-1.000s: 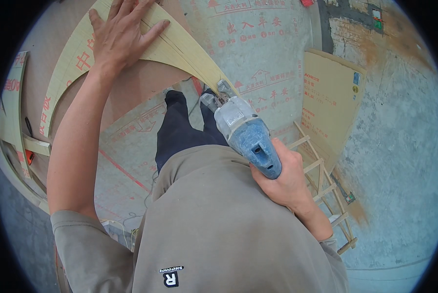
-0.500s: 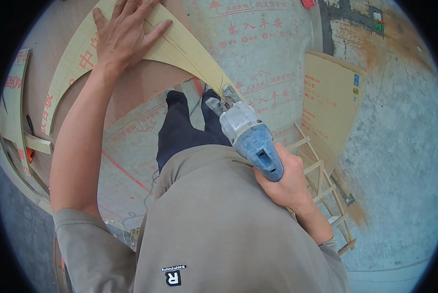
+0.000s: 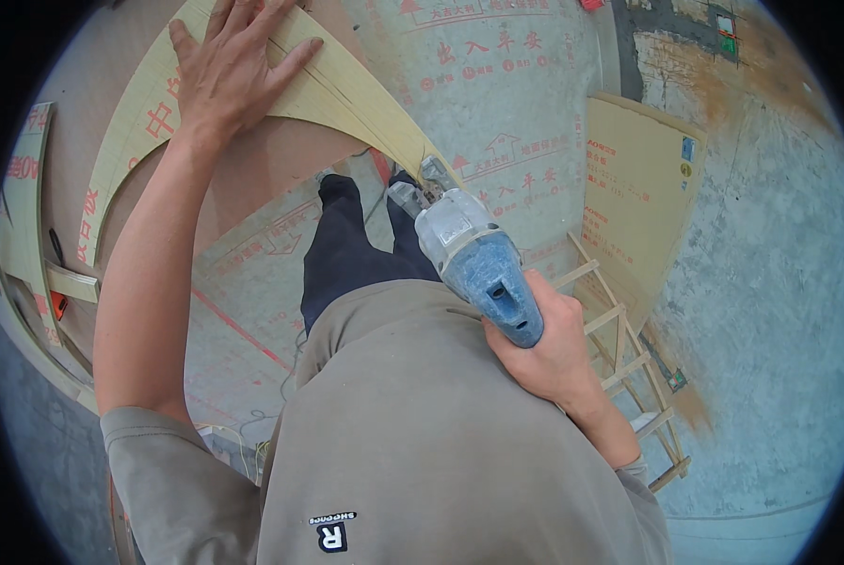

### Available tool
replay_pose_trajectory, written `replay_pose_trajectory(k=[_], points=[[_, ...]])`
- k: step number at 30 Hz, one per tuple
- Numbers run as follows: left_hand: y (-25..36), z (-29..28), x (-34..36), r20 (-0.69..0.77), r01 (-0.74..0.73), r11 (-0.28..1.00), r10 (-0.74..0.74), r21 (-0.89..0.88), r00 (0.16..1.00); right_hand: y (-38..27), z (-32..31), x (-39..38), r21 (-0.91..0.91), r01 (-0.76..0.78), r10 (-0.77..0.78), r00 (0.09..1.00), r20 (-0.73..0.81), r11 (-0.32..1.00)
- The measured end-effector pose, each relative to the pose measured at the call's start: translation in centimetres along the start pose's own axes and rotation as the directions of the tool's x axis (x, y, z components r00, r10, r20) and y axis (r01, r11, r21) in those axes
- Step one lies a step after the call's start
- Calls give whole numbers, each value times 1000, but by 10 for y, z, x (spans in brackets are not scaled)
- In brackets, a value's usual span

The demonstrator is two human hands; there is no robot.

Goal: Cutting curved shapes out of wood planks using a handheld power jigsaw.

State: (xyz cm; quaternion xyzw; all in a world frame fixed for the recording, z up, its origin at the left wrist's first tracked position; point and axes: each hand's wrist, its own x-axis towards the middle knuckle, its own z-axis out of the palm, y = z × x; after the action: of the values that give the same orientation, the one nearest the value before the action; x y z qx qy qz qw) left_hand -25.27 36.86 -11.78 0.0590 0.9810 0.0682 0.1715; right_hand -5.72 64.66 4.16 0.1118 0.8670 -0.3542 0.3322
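Note:
A curved, crescent-shaped plywood piece (image 3: 356, 99) with pencil lines and red print lies on a brown board (image 3: 238, 179). My left hand (image 3: 233, 75) presses flat on it near the top, fingers spread. In my right hand (image 3: 554, 339) is a blue and grey jigsaw (image 3: 488, 268), gripped by its rear body. The jigsaw's metal shoe and blade end meet the narrow right tip of the plywood. Whether the blade is inside the wood is too small to tell.
Curved plywood strips (image 3: 26, 217) lie at the left, beside an orange-and-black tool (image 3: 58, 303). A plywood sheet (image 3: 634, 188) and a wooden ladder-like frame (image 3: 624, 363) are at the right. Printed protective film (image 3: 497, 104) covers the floor. A cable (image 3: 295, 363) runs near my legs.
The jigsaw and my right hand have shifted slightly left and upward, along the plywood tip. The left hand stays on the plywood, with a small shift in view.

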Motion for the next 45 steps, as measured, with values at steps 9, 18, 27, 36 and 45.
replay_pose_trajectory(k=[9, 18, 27, 36, 45], points=[[1, -2, -2, 5, 9, 1000, -9, -1, 1000, 7, -1, -7, -1, -32, 32, 999, 11, 999], [2, -3, -1, 6, 18, 1000, -18, -9, 1000, 3, 5, -6, -9, 0, 0, 999, -51, 1000], [7, -4, -1, 37, 42, 999, -42, 0, 998, 3, 4, -5, -10, -5, 4, 999, -51, 1000], [6, -2, -1, 21, 37, 999, -37, 10, 999, 2, 2, -3, -1, 14, -14, 999, -38, 1000], [6, -2, -1, 4, 24, 1000, -24, -5, 1000, 1, 1, -1, -8, 16, -17, 999, -28, 1000]])
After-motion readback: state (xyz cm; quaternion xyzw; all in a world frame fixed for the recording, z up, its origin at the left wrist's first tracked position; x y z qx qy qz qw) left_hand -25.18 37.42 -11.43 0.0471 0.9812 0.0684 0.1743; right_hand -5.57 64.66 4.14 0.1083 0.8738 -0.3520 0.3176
